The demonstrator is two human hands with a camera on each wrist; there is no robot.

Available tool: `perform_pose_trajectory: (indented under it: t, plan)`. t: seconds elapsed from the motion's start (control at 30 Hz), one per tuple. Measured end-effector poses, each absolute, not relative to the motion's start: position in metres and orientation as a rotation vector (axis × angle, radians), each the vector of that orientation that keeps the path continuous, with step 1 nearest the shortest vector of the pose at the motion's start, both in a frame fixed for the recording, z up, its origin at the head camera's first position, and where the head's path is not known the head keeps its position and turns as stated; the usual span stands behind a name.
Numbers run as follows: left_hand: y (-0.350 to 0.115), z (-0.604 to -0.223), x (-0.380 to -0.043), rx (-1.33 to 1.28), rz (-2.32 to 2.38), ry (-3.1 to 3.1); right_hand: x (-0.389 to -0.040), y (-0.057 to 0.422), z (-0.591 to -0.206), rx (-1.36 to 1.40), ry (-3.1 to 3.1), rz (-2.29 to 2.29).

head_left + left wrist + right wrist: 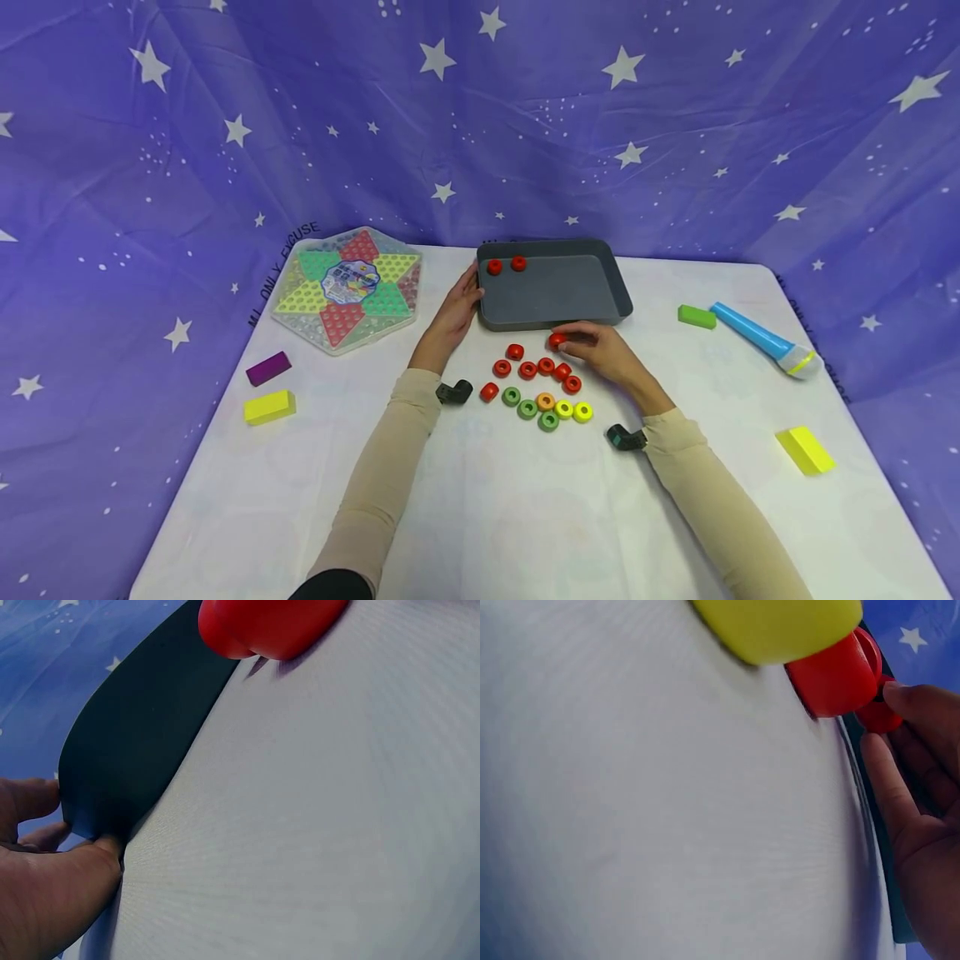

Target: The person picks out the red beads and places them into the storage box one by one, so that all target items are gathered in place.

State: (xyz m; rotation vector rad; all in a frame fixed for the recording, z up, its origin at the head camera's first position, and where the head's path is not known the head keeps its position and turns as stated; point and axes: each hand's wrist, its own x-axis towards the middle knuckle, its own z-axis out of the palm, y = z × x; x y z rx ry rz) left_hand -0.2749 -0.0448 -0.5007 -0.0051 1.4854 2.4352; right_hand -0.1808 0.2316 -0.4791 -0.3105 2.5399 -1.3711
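A dark grey rectangular tray (555, 317) stands at the back of the table, with two red beads (494, 267) in its back left corner. My left hand (452, 312) holds the tray at its left end; in the left wrist view the thumb (82, 874) lies against the tray's lower corner. Just in front of the tray's near wall, my right hand (596, 350) pinches a red bead (557, 341) between thumb and fingers. Several red beads (527, 370) lie loose on the cloth below, beside green beads (527, 408), yellow beads (582, 412) and an orange bead (545, 402).
A hexagonal Chinese checkers board (348, 287) lies at the back left, with a purple block (268, 368) and a yellow block (270, 407) nearer. On the right are a green block (697, 317), a blue toy microphone (757, 335) and another yellow block (806, 451).
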Motion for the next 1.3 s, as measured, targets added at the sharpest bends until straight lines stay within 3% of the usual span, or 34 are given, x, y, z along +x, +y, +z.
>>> perform_pose_trajectory:
  t: [0.5, 1.1, 1.3]
  plan:
    - [-0.047, -0.5, -0.273, -0.008, 2.415, 1.525, -0.19, 0.248, -0.454, -0.232, 2.54, -1.537]
    - [-0.045, -0.497, -0.27, -0.029, 2.423, 1.515, -0.263, 0.244, -0.404, -0.142, 2.376, -1.388]
    - [-0.044, -0.498, -0.267, 0.001, 2.42, 1.525, -0.292, 0.246, -0.414, -0.078, 2.268, -1.438]
